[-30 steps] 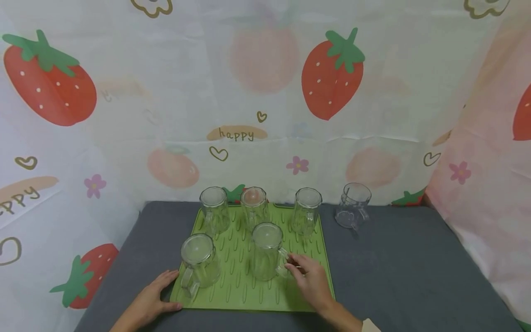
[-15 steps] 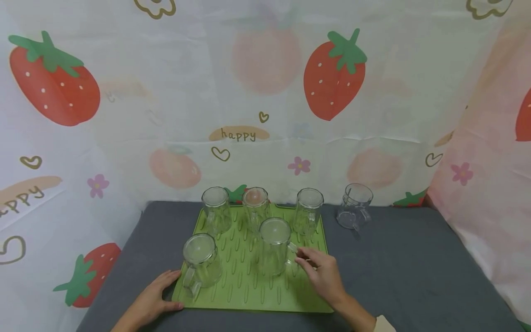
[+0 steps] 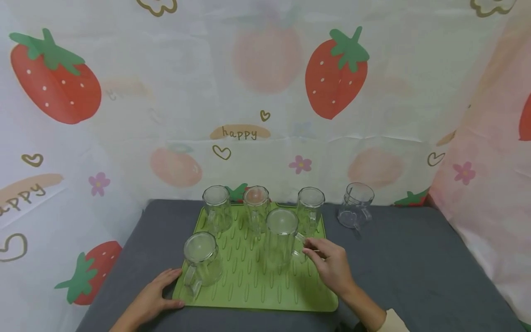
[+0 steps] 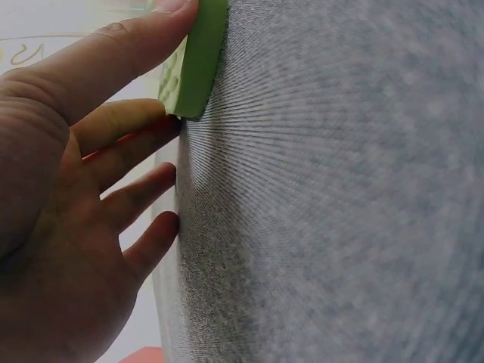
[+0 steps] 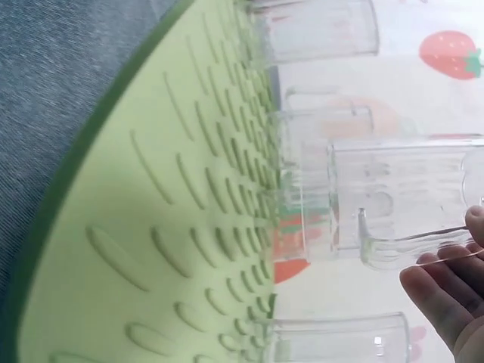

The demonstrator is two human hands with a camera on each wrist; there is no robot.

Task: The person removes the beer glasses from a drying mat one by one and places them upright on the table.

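In the head view my right hand (image 3: 332, 265) pinches the handle of an upside-down glass mug (image 3: 281, 240) between thumb and fingers. The right wrist view shows that mug's rim held off the ridged green drying mat (image 5: 113, 249), with a gap between. My left hand (image 3: 155, 295) rests at the mat's front left corner, fingers fairly straight, thumb on the front edge and fingertips at the left edge. Beside it an upside-down glass mug (image 3: 203, 260) stands on the mat, handle toward the front left.
Along the mat's back stand more upside-down glass mugs: left (image 3: 217, 210), middle (image 3: 256, 207) and right (image 3: 310, 210). Another glass mug (image 3: 356, 207) sits upright on the grey cloth, right of the mat. A strawberry-print curtain (image 3: 265, 101) encloses the back and sides.
My right hand has raised the mug off the mat and carried it to the right and toward the back. My left hand has stayed at the mat's corner.
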